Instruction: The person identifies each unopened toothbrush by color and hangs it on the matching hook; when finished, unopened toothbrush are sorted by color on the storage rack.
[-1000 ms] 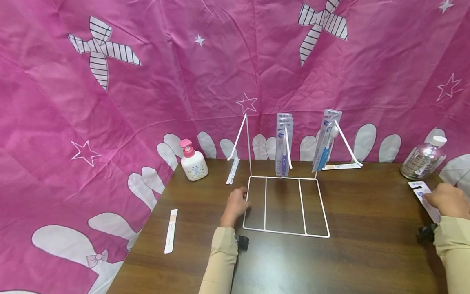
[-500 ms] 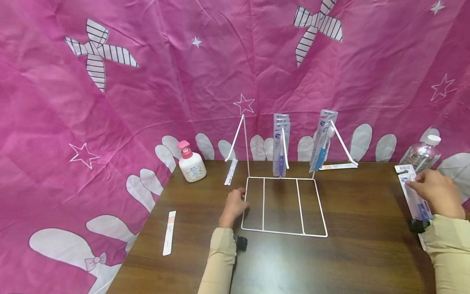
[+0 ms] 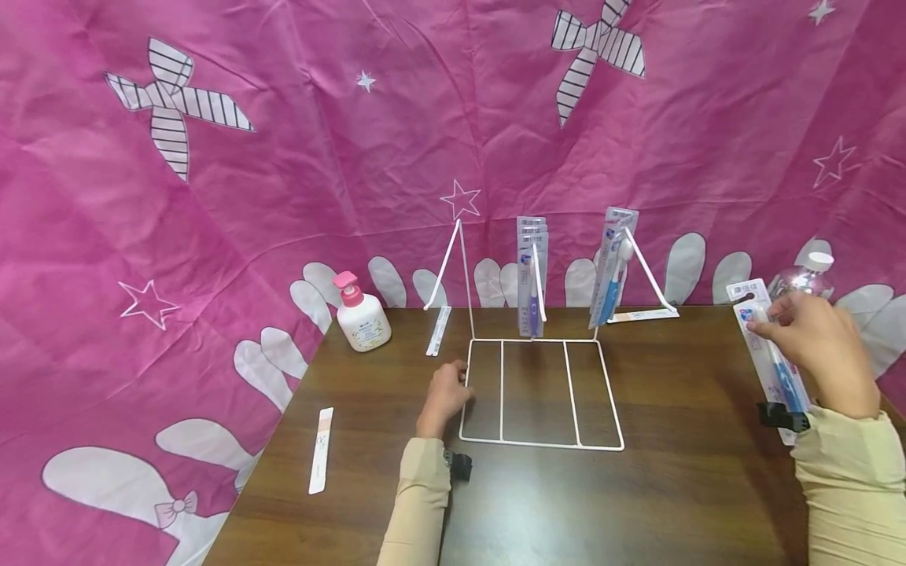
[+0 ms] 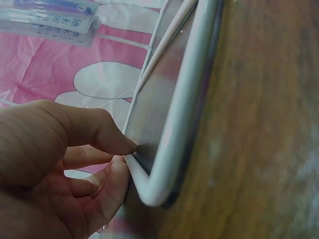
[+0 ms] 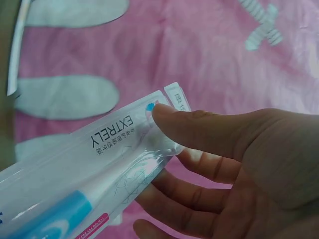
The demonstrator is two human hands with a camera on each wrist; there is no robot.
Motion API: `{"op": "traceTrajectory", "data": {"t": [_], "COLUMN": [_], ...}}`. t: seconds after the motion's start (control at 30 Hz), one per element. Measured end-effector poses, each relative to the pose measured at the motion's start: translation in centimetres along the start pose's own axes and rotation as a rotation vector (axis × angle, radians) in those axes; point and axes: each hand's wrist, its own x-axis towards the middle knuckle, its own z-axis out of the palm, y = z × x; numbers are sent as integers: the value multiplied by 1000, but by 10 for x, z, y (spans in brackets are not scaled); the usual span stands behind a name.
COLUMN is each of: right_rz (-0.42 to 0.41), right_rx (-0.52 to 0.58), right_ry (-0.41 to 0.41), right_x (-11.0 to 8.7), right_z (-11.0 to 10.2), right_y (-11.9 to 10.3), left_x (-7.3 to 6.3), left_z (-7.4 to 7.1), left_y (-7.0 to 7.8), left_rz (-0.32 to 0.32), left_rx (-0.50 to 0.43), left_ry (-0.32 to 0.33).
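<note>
A white wire display rack (image 3: 541,446) stands on the table with hooks along its back. My left hand (image 3: 446,393) pinches its left base wire; in the left wrist view the thumb and fingers (image 4: 117,186) meet at the wire near a corner. On the right, my right hand (image 3: 824,346) holds a blue toothbrush in a clear blister pack (image 3: 767,358), raised upright. Its thumb (image 5: 199,132) presses the pack's front near the top, with fingers behind. Purple toothbrush packs (image 3: 527,291) hang on the middle hook, blue toothbrush packs (image 3: 612,271) on the right one.
A pink-topped pump bottle (image 3: 363,318) stands at the back left. Behind my right hand is a clear bottle with a white cap (image 3: 807,275). White paper strips lie on the table, one strip (image 3: 321,450) at the left. A pink curtain (image 3: 283,181) hangs behind.
My right hand has lifted the toothbrush pack and carried it left, turning it more upright. The left hand has stayed on the rack. The head view has shifted slightly.
</note>
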Motion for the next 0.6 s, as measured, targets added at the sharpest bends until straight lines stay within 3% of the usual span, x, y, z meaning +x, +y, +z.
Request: {"op": "traceTrajectory", "data": {"t": [0.2, 0.6], "right_rz": [-15, -3], "right_rx": [37, 195], "right_ry": [64, 271], "right_x": [-3, -14], "right_z": [-5, -5], "right_y": [-30, -80], "left_x": [0, 1], "left_z": [-1, 2], "left_y": [0, -2], "left_rz": [-13, -25], "left_rx": [-12, -9], "left_ry": [-13, -17]}}
